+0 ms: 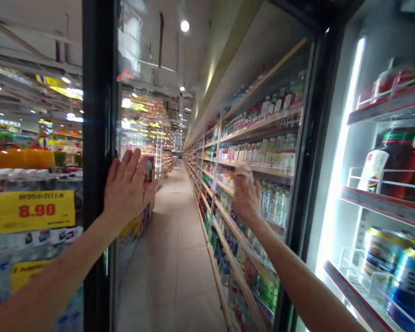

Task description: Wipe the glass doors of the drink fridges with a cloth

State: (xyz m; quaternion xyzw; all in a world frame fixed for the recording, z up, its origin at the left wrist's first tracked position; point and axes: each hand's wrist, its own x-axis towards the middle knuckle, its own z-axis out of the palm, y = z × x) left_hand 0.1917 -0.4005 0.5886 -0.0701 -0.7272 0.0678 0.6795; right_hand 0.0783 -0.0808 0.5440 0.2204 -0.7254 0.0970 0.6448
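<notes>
A glass door (180,258) of a drinks cooler stands open in front of me, framed by a black door frame (96,110). My left hand (127,184) lies flat against the glass beside the frame's left upright, fingers stretched out. Farther right, my right hand (247,196) is up at the pane, blurred by motion, with its fingers curled. Something pale shows at its fingertips, too smeared to name. Bottles and cans on shelves (256,133) appear in or through the glass behind this hand.
On the right, the lit cooler holds dark bottles (397,157) and cans (411,276) on wire-fronted shelves. A yellow price sign (35,211) hangs over packed goods at the left. A tiled aisle floor (173,221) shows in the pane.
</notes>
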